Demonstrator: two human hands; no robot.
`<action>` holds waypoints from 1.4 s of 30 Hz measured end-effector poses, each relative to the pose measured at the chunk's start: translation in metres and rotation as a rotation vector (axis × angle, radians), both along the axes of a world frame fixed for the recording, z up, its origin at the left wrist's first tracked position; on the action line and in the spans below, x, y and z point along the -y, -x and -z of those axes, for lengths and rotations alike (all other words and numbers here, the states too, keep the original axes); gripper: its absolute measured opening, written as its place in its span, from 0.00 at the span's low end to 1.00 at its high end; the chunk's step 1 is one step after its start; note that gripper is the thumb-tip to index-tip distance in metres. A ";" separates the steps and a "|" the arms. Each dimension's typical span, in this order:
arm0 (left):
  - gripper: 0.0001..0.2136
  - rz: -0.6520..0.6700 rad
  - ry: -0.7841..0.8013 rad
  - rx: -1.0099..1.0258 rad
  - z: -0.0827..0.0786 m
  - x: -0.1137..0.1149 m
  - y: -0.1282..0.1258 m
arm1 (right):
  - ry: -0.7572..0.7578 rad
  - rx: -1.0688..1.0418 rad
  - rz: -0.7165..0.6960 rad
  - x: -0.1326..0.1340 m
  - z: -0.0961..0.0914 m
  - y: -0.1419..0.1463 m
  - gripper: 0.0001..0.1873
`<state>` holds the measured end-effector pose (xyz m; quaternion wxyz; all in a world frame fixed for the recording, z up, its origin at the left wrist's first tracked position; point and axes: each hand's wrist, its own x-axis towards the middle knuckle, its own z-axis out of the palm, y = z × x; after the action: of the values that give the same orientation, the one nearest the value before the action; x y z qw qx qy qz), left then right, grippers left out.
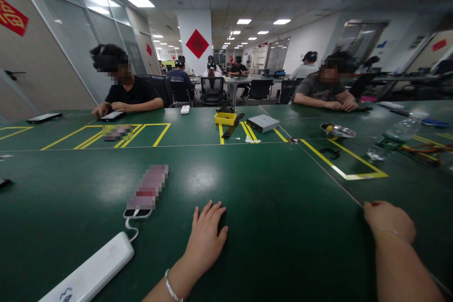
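My left hand lies flat on the green table, fingers stretched out and slightly apart, holding nothing. A bead bracelet circles its wrist. To its left lie a phone and a white power bank, joined by a short white cable. My right hand rests at the right on the table, fingers curled under; a small red thing shows at its fingertips, too small to name.
Yellow tape marks boxes on the table. Further off are a yellow tray, a grey box, a metal dish and a plastic bottle. Two people sit across the table, left and right; others sit behind.
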<state>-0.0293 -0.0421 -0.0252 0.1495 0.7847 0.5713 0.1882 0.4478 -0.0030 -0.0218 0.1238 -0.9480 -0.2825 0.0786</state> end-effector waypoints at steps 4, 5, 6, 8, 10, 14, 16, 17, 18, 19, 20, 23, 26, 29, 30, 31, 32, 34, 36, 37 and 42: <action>0.19 0.004 -0.005 0.017 -0.001 0.000 0.001 | -0.029 -0.020 -0.025 0.001 -0.003 0.003 0.25; 0.18 0.005 -0.004 0.019 -0.001 0.000 0.001 | -0.023 -0.024 -0.043 0.001 -0.003 0.004 0.24; 0.18 0.007 -0.002 0.020 -0.002 0.000 0.001 | -0.013 -0.029 -0.055 0.002 -0.003 0.004 0.24; 0.17 0.012 0.008 0.021 -0.003 0.000 0.001 | 0.002 -0.032 -0.058 0.003 -0.003 0.006 0.24; 0.16 0.015 0.014 0.026 -0.004 0.000 0.001 | -0.005 -0.037 -0.040 0.003 -0.003 0.009 0.25; 0.16 0.011 0.007 0.041 -0.004 0.000 0.002 | -0.063 -0.017 0.023 0.005 -0.009 0.019 0.28; 0.15 0.000 0.004 0.050 -0.004 0.000 0.001 | -0.085 0.019 0.022 0.005 -0.015 0.027 0.29; 0.15 -0.006 0.002 0.057 -0.004 0.000 0.001 | -0.110 0.042 -0.005 0.004 -0.019 0.033 0.28; 0.14 -0.010 -0.003 0.065 -0.004 0.000 -0.001 | -0.153 0.054 -0.062 0.002 -0.023 0.042 0.28; 0.14 -0.013 -0.010 0.076 -0.005 -0.001 -0.002 | -0.210 0.053 -0.139 -0.001 -0.026 0.053 0.27; 0.14 -0.012 -0.020 0.090 -0.006 -0.001 -0.004 | -0.266 0.045 -0.223 -0.005 -0.030 0.068 0.25; 0.14 0.005 -0.033 0.157 -0.007 0.000 -0.009 | -0.410 -0.134 -0.508 -0.017 -0.035 0.134 0.19; 0.15 0.007 0.017 0.276 -0.009 0.002 -0.013 | -0.481 -0.503 -0.823 -0.013 -0.034 0.220 0.15; 0.16 -0.007 0.070 0.397 -0.013 0.004 -0.015 | -0.504 -0.823 -1.035 0.008 -0.027 0.293 0.11; 0.14 -0.017 0.076 0.423 -0.015 0.005 -0.015 | -0.511 -0.884 -1.060 0.015 -0.024 0.310 0.10; 0.12 -0.032 0.076 0.442 -0.016 0.005 -0.015 | -0.513 -0.920 -1.075 0.022 -0.021 0.322 0.09; 0.10 -0.053 0.075 0.454 -0.018 0.004 -0.014 | -0.505 -0.936 -1.093 0.026 -0.020 0.329 0.09; 0.08 -0.081 0.078 0.483 -0.019 0.003 -0.012 | -0.467 -0.915 -1.159 0.027 -0.021 0.328 0.10; 0.07 -0.103 0.089 0.511 -0.019 0.001 -0.010 | -0.438 -0.770 -1.214 0.017 -0.026 0.308 0.12; 0.07 -0.118 0.093 0.520 -0.018 0.001 -0.008 | -0.435 -0.631 -1.207 0.009 -0.029 0.292 0.14; 0.05 -0.179 0.077 0.522 -0.014 0.000 -0.005 | -0.403 0.239 -0.714 -0.020 -0.028 0.160 0.23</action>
<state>-0.0247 -0.0417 -0.0112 0.3041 0.6497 0.5874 0.3746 0.2881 0.0170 0.0062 0.2381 -0.7498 -0.6153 -0.0508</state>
